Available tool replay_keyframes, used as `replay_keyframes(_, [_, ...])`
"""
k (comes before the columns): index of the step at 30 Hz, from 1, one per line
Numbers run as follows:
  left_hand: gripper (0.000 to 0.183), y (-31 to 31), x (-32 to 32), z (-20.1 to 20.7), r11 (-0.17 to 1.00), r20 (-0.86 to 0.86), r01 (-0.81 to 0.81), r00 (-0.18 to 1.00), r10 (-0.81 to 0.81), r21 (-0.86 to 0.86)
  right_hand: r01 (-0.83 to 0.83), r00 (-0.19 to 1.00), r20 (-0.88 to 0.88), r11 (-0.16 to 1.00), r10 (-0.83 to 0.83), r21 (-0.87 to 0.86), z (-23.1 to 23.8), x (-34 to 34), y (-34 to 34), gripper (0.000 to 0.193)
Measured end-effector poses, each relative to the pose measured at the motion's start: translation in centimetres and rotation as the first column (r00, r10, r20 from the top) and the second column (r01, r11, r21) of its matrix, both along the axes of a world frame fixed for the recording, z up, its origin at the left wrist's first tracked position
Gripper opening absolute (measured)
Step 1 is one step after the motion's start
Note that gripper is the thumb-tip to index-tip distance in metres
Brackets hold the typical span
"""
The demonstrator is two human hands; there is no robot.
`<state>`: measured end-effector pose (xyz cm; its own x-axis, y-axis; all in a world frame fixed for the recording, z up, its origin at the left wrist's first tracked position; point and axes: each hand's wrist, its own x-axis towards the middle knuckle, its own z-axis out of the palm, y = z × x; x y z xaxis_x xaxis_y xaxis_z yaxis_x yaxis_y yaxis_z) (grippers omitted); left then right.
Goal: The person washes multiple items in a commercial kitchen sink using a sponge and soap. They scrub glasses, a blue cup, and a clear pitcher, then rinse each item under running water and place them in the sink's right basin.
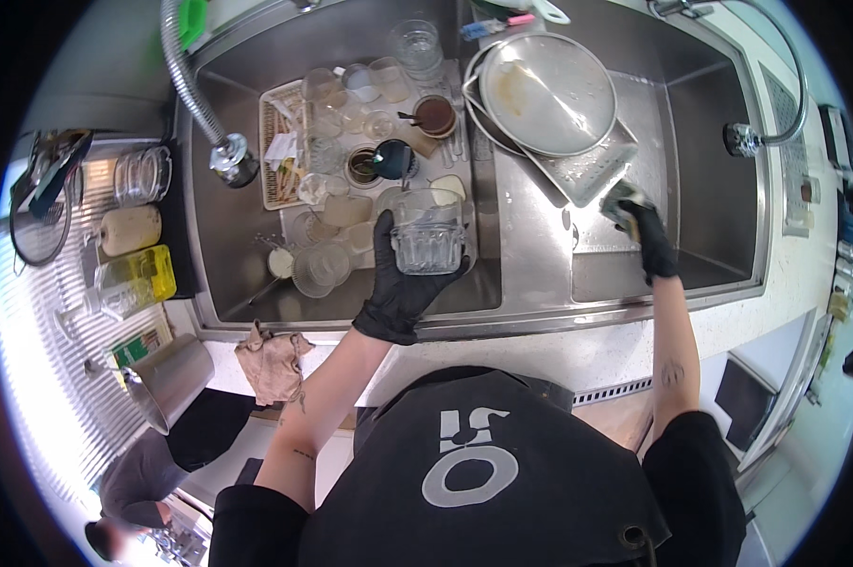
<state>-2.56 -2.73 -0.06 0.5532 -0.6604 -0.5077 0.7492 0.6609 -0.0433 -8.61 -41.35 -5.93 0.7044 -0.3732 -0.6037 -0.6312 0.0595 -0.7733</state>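
Note:
My left hand point(400, 291), in a black glove, grips a clear container with ribbed sides point(428, 248), held above the left sink basin near its divider. My right hand point(655, 249), also gloved in black, closes around a wet sponge point(623, 206) over the right basin, beside a rectangular metal tray point(592, 168). Beyond the left hand lie several clear cups point(323, 269), a cup of brown residue point(435, 115) and a dark round cup point(394, 159). A pale woven basket point(283, 180) stands among them at the left.
A large round metal lid or pan point(549, 94) leans over the divider onto the tray. Spray faucets hang at the left point(234, 161) and right point(742, 140). A brown cloth point(272, 363) drapes over the front edge. Another person point(143, 477) works at lower left.

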Motion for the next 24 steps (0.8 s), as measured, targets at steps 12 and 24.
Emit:
replay_keyframes(12, [0.054, 1.9, 0.0, 1.9, 0.944, 0.171, 0.317, 0.929, -0.328, 0.087, -0.163, 0.893, 0.414, 0.984, 0.177, -0.069, 14.5, 2.4, 18.9, 0.021])
replay_keyframes(24, [0.029, 1.6, 1.2, 2.7, 0.709, 0.539, -0.137, 0.751, -0.381, 0.692, -0.615, 0.705, 0.493, 0.786, 0.509, 0.068, 10.5, 1.9, 25.8, 0.033])
